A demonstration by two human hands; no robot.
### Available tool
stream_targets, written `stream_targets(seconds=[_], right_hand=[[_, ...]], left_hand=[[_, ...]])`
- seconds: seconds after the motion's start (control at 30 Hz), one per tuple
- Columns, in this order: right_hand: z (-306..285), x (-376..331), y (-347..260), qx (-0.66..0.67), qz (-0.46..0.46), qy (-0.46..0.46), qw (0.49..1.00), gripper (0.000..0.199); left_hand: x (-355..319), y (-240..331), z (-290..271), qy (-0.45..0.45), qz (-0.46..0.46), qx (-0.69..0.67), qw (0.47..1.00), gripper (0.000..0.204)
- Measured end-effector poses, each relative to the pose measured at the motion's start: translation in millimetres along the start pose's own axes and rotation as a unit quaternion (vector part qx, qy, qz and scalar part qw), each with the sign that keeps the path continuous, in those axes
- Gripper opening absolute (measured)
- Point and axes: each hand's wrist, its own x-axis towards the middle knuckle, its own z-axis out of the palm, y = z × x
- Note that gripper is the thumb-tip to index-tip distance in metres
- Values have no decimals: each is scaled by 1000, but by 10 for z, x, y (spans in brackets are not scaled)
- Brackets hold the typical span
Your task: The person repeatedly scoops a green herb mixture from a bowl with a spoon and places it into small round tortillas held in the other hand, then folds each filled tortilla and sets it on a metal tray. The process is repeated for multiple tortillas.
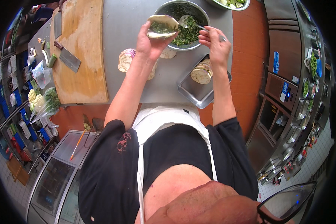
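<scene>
Head view cuts off a bowl (229, 9) at the surface's (125, 22) far right corner; forearms partly cover the tray (201, 96) at the near right corner and the pale rounds (126, 61) left of it. Pinched in the right hand (214, 43) is a slim handle (202, 27) (its far end hard to make out among chopped greens (184, 37)). The left hand (148, 42) grips a pale folded slice (164, 19), gaping around green filling (163, 28), near the far edge.

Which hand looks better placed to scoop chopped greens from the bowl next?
Probably the right hand: it holds the spoon, which reaches into the chopped greens in the bowl. The left hand is occupied holding a filled vegetable piece.
</scene>
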Motion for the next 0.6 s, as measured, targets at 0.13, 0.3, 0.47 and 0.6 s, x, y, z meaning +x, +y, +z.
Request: stream_targets(seconds=[0.13,0.3,0.47,0.6], right_hand=[[1,220,217,-206,9,-52,977,45],[-179,-115,-190,-444,-259,-49,856,83],[21,-353,-358,-252,-166,-132,944,73],[40,-438,-315,-231,-167,-44,957,32]], left_hand=[[-146,7,122,-24,-15,-12,1000,51],[-319,6,289,-36,-43,-20,998,53],[-412,-102,414,-47,-72,-32,996,54],[-293,-208,444,-28,-20,-14,999,53]])
